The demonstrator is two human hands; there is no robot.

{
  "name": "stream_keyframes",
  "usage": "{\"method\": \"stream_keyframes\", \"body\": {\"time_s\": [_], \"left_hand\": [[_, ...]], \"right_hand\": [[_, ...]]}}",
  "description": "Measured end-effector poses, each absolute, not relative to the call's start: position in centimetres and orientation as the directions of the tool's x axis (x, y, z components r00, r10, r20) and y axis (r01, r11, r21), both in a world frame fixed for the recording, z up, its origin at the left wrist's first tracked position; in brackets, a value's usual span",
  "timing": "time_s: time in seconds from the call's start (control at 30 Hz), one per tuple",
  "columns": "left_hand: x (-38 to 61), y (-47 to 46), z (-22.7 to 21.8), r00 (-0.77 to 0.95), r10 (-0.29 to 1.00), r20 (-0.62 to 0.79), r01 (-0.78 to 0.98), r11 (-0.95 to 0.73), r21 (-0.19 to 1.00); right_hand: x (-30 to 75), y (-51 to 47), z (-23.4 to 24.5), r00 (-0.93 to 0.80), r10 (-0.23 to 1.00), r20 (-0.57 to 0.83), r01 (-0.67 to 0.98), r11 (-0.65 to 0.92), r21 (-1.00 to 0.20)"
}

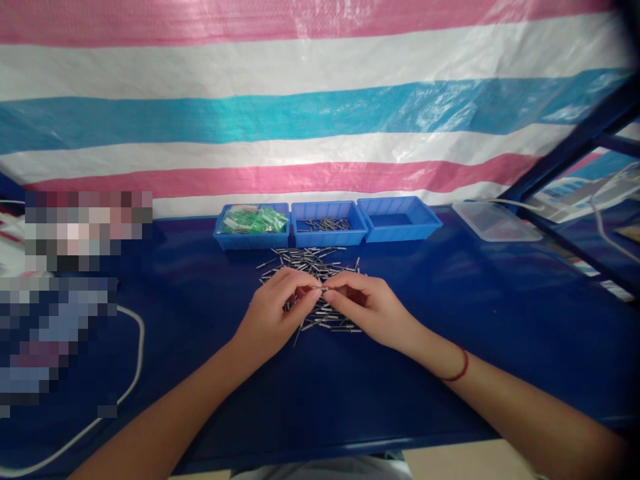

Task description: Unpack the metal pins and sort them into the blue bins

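A small metal blind rivet (325,289) is pinched between the fingertips of both hands, low over a loose pile. My left hand (277,303) grips one end with thumb and forefinger. From the other side, my right hand (375,305) closes thumb and forefinger on it. The fingers cover most of the rivet. Beneath and around both hands spreads a pile of blind rivets (333,320), silvery with thin dark pins, lying in all directions; the hands hide part of it.
Behind the pile, three blue bins stand in a row: a left bin (253,243) with green-printed plastic bags, a middle bin (330,238) with some rivets, and a right bin (403,232). A clear plastic lid (495,221) lies further right. A white cable (141,333) curves at left.
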State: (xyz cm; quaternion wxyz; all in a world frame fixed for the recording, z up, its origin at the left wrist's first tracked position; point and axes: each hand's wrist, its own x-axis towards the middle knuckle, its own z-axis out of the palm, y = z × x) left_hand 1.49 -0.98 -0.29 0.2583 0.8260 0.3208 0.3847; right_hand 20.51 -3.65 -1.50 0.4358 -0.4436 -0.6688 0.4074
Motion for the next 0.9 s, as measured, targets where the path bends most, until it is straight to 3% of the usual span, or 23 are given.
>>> {"method": "stream_keyframes", "body": {"time_s": [0.17, 0.33, 0.7, 0.9], "left_hand": [[1.5, -0.9, -0.9, 0.503, 0.733, 0.457, 0.354, -0.657, 0.665], [1.6, -0.6, -1.2, 0.554, 0.714, 0.427, 0.363, -0.669, 0.648], [1.9, -1.2, -1.0, 0.708, 0.620, 0.339, 0.390, -0.743, 0.545], [1.0, -0.3, -0.4, 0.603, 0.685, 0.409, 0.507, -0.725, 0.466]], "right_hand": [[20.7, -3.8, -1.3, -0.158, 0.936, 0.315, 0.297, 0.349, -0.889], [20.9, -3.8, -1.1, -0.196, 0.877, 0.438, 0.323, 0.480, -0.816], [21.0, -3.8, -0.7, -0.239, 0.844, 0.480, 0.417, 0.536, -0.734], [22.4, -0.2, 0.2, 0.072, 0.835, 0.546, 0.562, 0.418, -0.714]]}}
